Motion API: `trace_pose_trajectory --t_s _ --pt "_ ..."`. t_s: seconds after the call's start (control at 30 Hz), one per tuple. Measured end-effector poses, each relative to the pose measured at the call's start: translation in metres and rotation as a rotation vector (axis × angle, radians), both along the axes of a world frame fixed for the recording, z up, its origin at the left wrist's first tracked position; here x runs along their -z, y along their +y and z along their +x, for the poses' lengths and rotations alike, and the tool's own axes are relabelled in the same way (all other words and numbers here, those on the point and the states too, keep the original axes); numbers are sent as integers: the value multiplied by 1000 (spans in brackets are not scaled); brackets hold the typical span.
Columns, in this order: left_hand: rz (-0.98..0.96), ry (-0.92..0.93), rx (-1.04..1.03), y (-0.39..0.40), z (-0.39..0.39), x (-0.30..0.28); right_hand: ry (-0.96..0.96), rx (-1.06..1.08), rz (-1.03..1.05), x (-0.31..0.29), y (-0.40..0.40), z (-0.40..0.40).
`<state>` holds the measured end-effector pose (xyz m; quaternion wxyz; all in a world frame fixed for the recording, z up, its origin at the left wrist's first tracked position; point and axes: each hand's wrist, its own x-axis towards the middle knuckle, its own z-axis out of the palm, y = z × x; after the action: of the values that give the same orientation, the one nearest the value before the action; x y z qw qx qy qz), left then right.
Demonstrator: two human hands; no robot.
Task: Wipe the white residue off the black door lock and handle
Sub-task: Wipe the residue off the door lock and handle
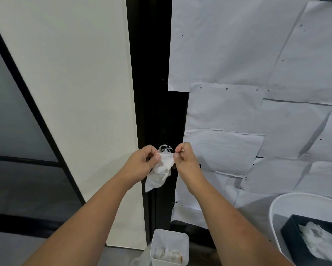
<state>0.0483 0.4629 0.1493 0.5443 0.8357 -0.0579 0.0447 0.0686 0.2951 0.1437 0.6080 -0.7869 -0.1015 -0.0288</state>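
1. The left hand [140, 160] pinches the upper left edge of a white wipe [161, 169] between thumb and curled fingers.
2. The right hand [184, 160] pinches the wipe's upper right corner, so the sheet is stretched between both hands and hangs below the left one.
3. The black door lock [165, 148], smeared with white residue, sits just above the wipe, between the two hands, on the black door [153, 93].
4. The handle is mostly hidden behind the wipe and hands.
5. A white bin [170, 244] holding used wipes stands below.
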Motion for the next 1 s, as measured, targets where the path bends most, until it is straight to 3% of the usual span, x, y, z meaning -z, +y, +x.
trace_pose_trajectory --t_s 0.23,0.43,0.6,0.73,0.87,1.0 --pt "29 -53 -197 -10 1 -1 60 66 -34 2 3 -7" --pt "1 -52 -282 -12 4 -5 258 -68 -54 9 16 -17" --pt "-125 -9 -334 -3 6 -5 249 70 -12 15 6 -10" --pt "-190 -1 -398 6 8 -4 292 45 -103 22 1 -12" --pt "-131 17 -387 0 5 1 365 9 -146 28 4 -15" --pt "-67 61 -340 -4 3 5 255 -59 -319 25 6 -17"
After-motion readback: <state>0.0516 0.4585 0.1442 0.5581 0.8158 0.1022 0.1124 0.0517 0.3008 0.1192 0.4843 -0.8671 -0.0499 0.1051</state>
